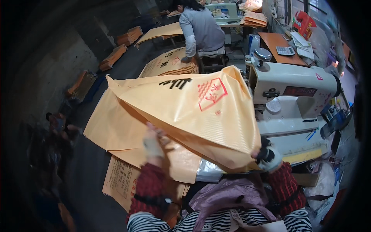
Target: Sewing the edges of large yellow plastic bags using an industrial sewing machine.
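A large tan woven sack (pixel 177 102) with black and red print is raised in front of me, its near edge lifted and slack. My right hand (pixel 269 156), in a dark and light glove, grips the sack's near right corner. My left hand (pixel 154 143), in a pale glove with bare fingertips, is beneath the lifted edge, slightly blurred. Its fingers look apart, with nothing visible between them. Below it lies another tan sack (pixel 110 125), over more printed sacks (pixel 123 179). The white sewing machine (pixel 291 83) stands just right of the raised sack.
Ahead, a person in grey (pixel 201 29) sits at a stack of sacks (pixel 164 63) near another sewing machine (pixel 222 13). Folded sack bundles (pixel 113 57) line the left floor. A brown board (pixel 282 48) holds a calculator (pixel 285 51). Another person (pixel 60 125) is at far left.
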`<move>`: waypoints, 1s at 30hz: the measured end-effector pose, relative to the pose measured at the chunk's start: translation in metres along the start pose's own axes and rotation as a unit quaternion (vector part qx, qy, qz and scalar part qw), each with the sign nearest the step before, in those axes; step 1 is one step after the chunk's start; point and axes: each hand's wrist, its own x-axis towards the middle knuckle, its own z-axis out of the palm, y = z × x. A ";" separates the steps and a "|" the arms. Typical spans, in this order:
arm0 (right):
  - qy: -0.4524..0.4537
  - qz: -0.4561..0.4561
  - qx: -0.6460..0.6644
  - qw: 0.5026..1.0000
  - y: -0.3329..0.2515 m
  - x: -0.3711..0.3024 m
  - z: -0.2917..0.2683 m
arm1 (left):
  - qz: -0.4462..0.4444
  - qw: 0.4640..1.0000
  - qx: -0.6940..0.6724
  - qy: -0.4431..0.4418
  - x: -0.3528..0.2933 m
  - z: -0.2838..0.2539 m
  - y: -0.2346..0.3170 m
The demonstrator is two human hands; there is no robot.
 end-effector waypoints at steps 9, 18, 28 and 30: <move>-0.061 0.117 0.176 0.976 0.011 -0.038 0.030 | 0.211 0.972 -0.097 0.039 0.193 0.016 0.121; 0.068 0.128 -0.039 0.989 0.048 0.020 0.009 | 0.663 0.709 0.053 0.235 0.044 -0.016 0.212; -0.539 -0.152 -0.520 0.645 0.050 -0.030 0.149 | 0.180 0.978 0.078 0.073 0.100 -0.207 -0.010; -0.579 -0.029 -0.466 0.669 0.023 -0.044 0.161 | 0.083 0.991 0.033 0.099 0.064 -0.228 0.008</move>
